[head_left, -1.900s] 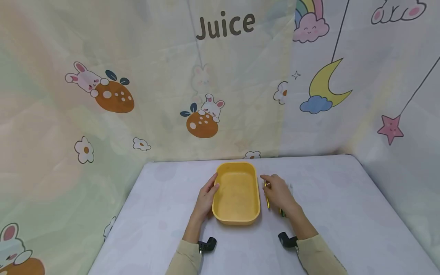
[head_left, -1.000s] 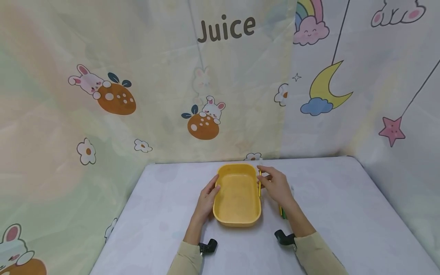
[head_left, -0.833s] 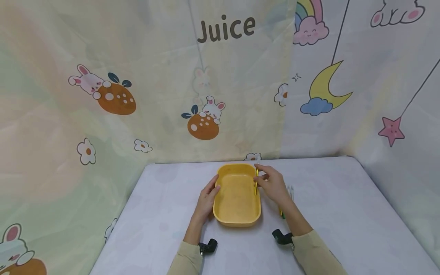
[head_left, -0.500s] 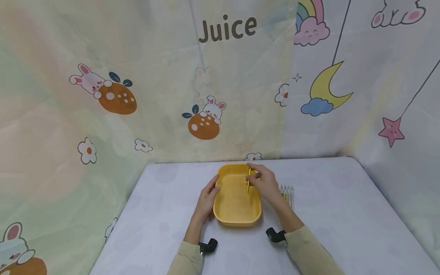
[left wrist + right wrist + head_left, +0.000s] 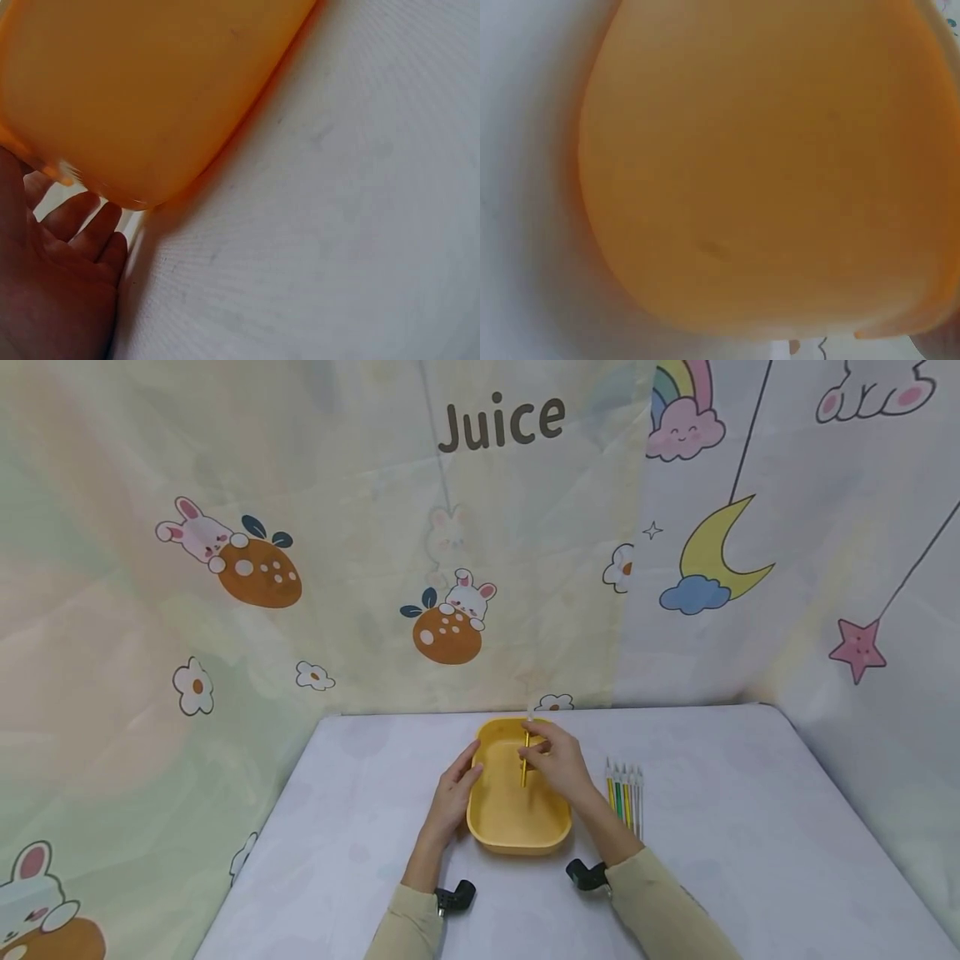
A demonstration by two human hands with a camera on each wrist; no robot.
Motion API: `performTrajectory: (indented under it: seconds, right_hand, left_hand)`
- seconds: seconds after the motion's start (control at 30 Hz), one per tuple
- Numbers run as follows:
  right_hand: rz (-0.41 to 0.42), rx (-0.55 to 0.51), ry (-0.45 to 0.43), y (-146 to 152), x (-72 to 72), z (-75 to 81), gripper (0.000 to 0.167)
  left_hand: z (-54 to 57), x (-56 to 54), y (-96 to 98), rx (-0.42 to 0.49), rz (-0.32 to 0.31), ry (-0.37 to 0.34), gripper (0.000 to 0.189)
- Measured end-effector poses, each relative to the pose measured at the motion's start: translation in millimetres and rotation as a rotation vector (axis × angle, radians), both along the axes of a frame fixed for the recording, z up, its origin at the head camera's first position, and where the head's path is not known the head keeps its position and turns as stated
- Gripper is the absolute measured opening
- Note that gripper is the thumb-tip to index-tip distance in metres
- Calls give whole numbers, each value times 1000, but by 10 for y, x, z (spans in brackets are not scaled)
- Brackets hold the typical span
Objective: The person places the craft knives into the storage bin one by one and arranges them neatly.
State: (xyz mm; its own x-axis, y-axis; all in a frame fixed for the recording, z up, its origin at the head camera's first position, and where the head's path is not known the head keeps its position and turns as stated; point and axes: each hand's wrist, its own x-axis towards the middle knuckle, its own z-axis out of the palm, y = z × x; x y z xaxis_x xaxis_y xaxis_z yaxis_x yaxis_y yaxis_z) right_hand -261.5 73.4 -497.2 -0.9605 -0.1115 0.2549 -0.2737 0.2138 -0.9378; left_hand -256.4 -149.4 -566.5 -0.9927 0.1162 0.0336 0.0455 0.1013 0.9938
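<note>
A yellow rectangular tray (image 5: 517,822) lies on the table in the head view. My left hand (image 5: 448,793) holds its left side, thumb at the rim. In the left wrist view the fingers (image 5: 94,225) of that hand curl against the outside of the tray (image 5: 150,97). Over the tray's upper part, my right hand (image 5: 558,764) pinches a gold pen (image 5: 524,768) between thumb and fingers, its pale end pointing away from me. The tray (image 5: 765,165) fills most of the right wrist view, where the pen is out of sight.
Several slim pens (image 5: 625,797) with clear pointed caps lie side by side right of the tray, partly behind the right forearm. A white cloth covers the table (image 5: 750,827). Printed curtains (image 5: 337,568) hang behind and at both sides.
My right hand has lifted the gold pen from the table right of the tray and carried it left over the tray. The other pens have come into view. My left hand stays put.
</note>
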Motion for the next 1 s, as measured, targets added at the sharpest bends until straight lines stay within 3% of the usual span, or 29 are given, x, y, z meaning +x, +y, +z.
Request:
performTrajectory:
  seconds: [0.27,0.57,1.0]
  right_hand:
    - [14,-8,-40,-150,-23,-52,49]
    - [14,-67,-23,-292,-34,-101,49]
    - [4,63,-105,-400,-48,-105,48]
  left_hand:
    - [-8,13,-1,-13,-3,-4,48]
    - [11,21,8,12,-19,-5,48]
    - [-13,-9,-12,39,-25,25,47]
